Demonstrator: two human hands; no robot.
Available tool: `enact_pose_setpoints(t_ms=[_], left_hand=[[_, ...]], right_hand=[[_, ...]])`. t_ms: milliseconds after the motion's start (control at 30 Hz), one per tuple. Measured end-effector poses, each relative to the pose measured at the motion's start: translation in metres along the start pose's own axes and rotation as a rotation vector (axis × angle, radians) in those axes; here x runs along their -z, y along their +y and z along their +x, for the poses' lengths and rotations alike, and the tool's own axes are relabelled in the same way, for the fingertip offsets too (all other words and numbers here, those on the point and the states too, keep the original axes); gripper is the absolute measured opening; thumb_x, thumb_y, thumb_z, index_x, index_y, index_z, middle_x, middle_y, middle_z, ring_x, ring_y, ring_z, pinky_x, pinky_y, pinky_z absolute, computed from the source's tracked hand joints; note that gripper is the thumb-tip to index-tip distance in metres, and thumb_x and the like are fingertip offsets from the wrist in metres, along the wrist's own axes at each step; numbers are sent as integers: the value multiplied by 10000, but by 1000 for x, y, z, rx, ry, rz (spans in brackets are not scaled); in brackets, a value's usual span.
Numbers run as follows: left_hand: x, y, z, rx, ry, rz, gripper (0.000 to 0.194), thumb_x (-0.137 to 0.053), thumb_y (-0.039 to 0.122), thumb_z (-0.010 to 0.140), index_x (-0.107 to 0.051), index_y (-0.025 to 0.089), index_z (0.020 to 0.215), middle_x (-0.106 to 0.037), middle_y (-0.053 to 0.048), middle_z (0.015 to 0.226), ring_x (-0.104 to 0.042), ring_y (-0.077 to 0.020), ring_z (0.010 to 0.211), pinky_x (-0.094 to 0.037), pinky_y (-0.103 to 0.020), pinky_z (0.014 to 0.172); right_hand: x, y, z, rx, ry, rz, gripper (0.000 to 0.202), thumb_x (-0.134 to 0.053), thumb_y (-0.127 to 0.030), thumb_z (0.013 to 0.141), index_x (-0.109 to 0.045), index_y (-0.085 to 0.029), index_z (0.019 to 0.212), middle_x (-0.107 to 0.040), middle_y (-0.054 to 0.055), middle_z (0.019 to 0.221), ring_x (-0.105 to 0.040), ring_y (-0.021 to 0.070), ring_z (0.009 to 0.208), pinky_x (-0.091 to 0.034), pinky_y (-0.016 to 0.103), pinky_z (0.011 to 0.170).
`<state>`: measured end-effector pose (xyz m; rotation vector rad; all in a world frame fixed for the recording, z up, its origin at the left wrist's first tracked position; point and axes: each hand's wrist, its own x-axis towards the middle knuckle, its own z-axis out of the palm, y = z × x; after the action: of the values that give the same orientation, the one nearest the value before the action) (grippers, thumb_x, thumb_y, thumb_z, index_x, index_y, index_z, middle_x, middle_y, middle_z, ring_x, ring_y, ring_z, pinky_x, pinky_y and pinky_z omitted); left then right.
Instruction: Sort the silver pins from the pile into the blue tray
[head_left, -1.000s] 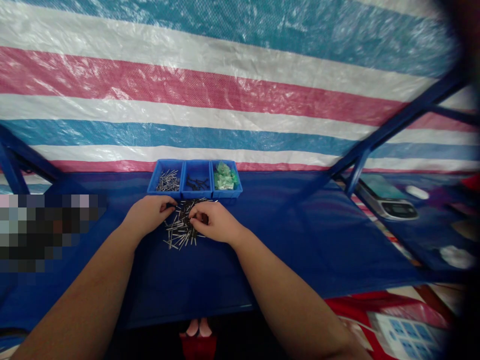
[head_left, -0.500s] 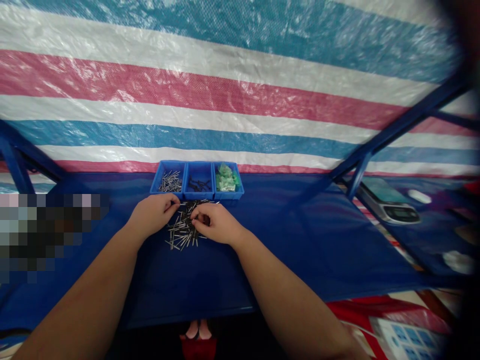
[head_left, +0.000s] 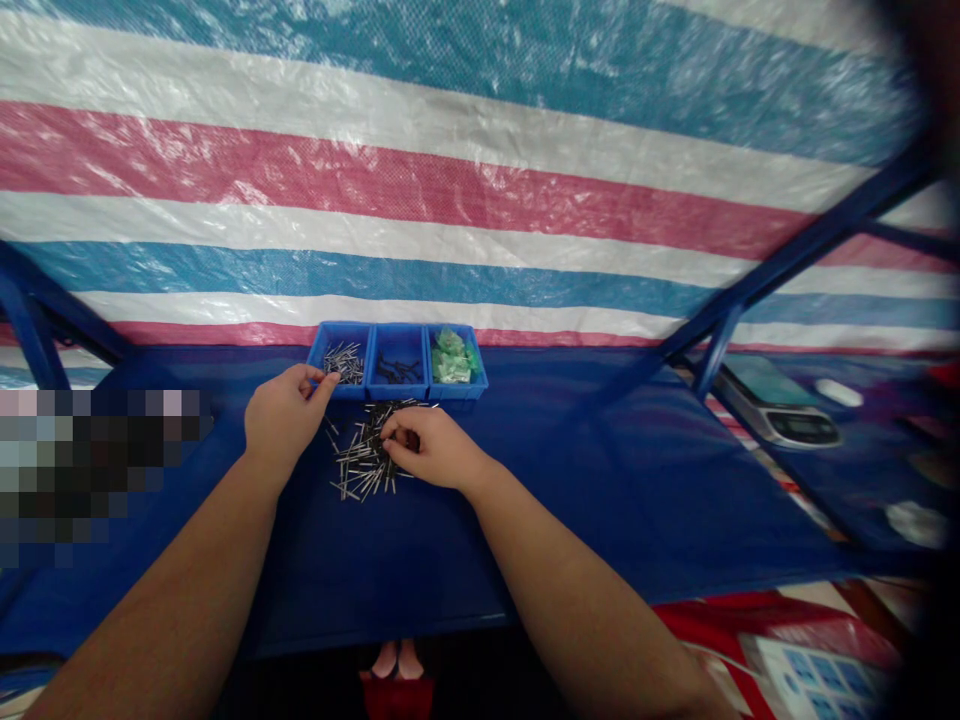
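Observation:
My left hand [head_left: 283, 422] is at the front edge of the left blue bin [head_left: 315, 352], thumb and fingers pinched together. Whatever it may hold is too small to make out. Thin silvery metal pins [head_left: 346, 360] lie heaped in that bin. My right hand [head_left: 435, 447] rests at the right side of a loose pile of slim silver and dark pins [head_left: 364, 468] on the blue table [head_left: 585, 470]. Its thumb and index finger are closed in a pinch, and I cannot tell what is between them.
The middle blue bin [head_left: 397, 350] holds dark small parts [head_left: 397, 372]. In the right bin [head_left: 484, 378] is a green plastic bag [head_left: 454, 355]. A scale [head_left: 791, 405] stands at the far right, past a blue frame post [head_left: 750, 290]. A striped tarp [head_left: 465, 190] hangs behind.
My left hand has moved left and away from me, from the pile's edge to the left bin's front edge. My right hand has stayed almost still at the pile.

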<state>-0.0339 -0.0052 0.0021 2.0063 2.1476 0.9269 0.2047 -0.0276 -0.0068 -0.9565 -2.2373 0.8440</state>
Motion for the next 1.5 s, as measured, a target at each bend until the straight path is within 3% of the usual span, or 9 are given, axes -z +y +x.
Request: enact_pose_setpoints(t_ms=[200, 367, 433, 600, 800, 1033, 1133, 1233, 1500], left_hand=[[16, -13, 7, 80, -55, 84, 423, -538, 620, 869, -704, 232, 843, -616, -15, 633, -575, -190, 599, -338, -285, 560], [21, -29, 11, 40, -454, 133, 406, -627, 627, 768, -764, 244, 774, -722, -50, 714, -644, -233, 640, -385, -297, 561], [17, -31, 10, 19, -550, 145, 414, -632, 634, 752, -763, 243, 726, -731, -60, 715, -654, -241, 640, -385, -301, 553], [6, -26, 6, 28, -493, 185, 472, -603, 679, 754, -748, 236, 675, -721, -88, 676, -657, -262, 618, -361, -309, 520], [-2, -20, 4, -12, -497, 171, 335, -602, 509, 767, -741, 226, 652, -722, -89, 658, -657, -242, 594, -374, -297, 528], [8, -14, 6, -91, -538, -55, 308, -576, 449, 788, -725, 207, 669, -676, -31, 615, -605, -190, 579, -385, -277, 539], [13, -8, 4, -158, -455, -270, 349, -586, 500, 834, -725, 186, 774, -648, -9, 639, -565, -158, 588, -397, -257, 553], [13, -3, 1, -113, -289, -407, 380, -605, 536, 860, -702, 170, 822, -591, 7, 622, -509, -132, 561, -388, -245, 548], [3, -6, 2, 37, 97, -300, 382, -595, 533, 885, -729, 176, 875, -617, 8, 654, -550, -135, 592, -413, -253, 616]], right_hand=[[0, 1, 0, 18, 6, 0, 76, -644, -145, 857, -686, -167, 916, -582, -33, 668, -535, 112, 632, -398, 233, 654], [0, 1, -1, 15, 3, -3, 70, -653, -143, 853, -681, -172, 911, -585, -32, 676, -542, 114, 642, -400, 232, 659], [0, 1, -1, 12, 2, -3, 71, -652, -148, 855, -682, -173, 914, -588, -31, 680, -541, 114, 642, -396, 232, 653], [0, 1, -1, 2, -3, -7, 85, -646, -151, 858, -685, -177, 929, -594, -30, 688, -533, 113, 637, -392, 232, 649], [1, 2, -1, -3, 6, 2, 82, -651, -147, 852, -683, -174, 922, -588, -31, 672, -529, 117, 636, -394, 236, 650], [5, 2, -1, -9, 39, 25, 86, -650, -146, 859, -689, -170, 932, -621, -12, 734, -556, 123, 681, -408, 241, 669], [5, 2, -1, -6, 37, 25, 88, -653, -145, 857, -688, -171, 934, -624, -10, 729, -561, 128, 686, -409, 243, 670], [4, 2, -1, -1, 27, 17, 82, -653, -143, 857, -685, -172, 926, -625, -11, 719, -561, 130, 685, -407, 244, 671], [2, 3, -1, 23, 34, 9, 76, -642, -149, 867, -687, -169, 925, -591, -25, 679, -545, 123, 663, -402, 242, 668]])
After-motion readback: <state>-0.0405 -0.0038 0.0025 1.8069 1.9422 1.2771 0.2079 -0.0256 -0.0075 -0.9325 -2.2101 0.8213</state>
